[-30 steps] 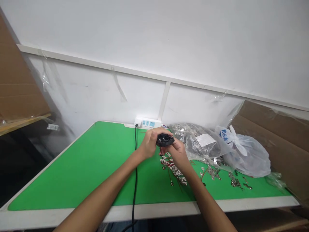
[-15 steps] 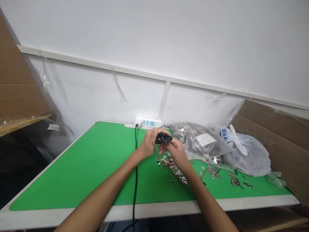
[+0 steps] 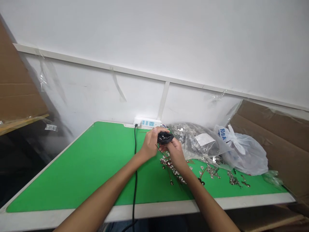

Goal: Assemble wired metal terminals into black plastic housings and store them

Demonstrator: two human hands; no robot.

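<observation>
Both hands hold a small black plastic housing (image 3: 165,138) above the green table mat, its hollow side partly showing. My left hand (image 3: 151,141) is closed around its left side, thumb up along the edge. From the right and below, my right hand (image 3: 175,150) grips it, with some fingertips hidden behind or under it. Thin red and black wires (image 3: 159,151) hang below the housing between the hands. Beneath them lies a pile of small metal contact pieces (image 3: 172,168), some with wires attached, partly covered by my right hand and forearm.
A white power strip (image 3: 151,123) sits against the wall; its black cable (image 3: 135,174) crosses the green mat (image 3: 79,167) to the front edge. At the right are a clear bag of metal parts (image 3: 202,143), a tied white plastic bag (image 3: 246,151), loose metal pieces (image 3: 212,170) and cardboard (image 3: 272,141).
The black housing has tilted in my hands, so more of its hollow side shows. The wire with a white end that hung below has swung out of sight.
</observation>
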